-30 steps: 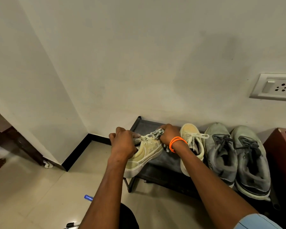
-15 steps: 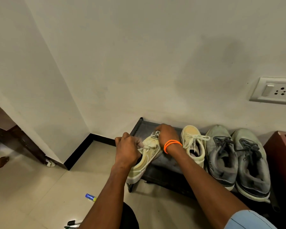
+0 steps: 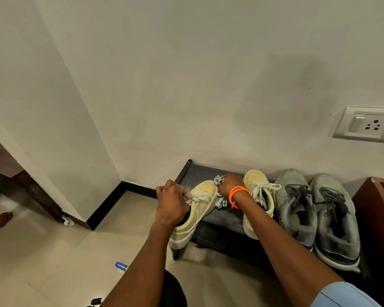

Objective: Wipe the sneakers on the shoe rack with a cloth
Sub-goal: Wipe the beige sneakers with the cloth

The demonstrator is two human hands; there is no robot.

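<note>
My left hand grips a cream sneaker at its laces and collar, holding it tilted over the left end of the black shoe rack. Against the toe and right side of that sneaker, my right hand, with an orange band on the wrist, holds a bunched checked cloth. The second cream sneaker stands on the rack just right of my right wrist. A pair of grey sneakers sits further right on the rack.
The rack stands against a white wall with a socket plate at the right. A dark red cabinet borders the rack's right end. On the tiled floor lie a small blue tube and a crumpled white scrap at the wall corner.
The sneaker has turned so its toe points more upward and away. My right hand with the cloth has shifted from the laces to the toe and right side.
</note>
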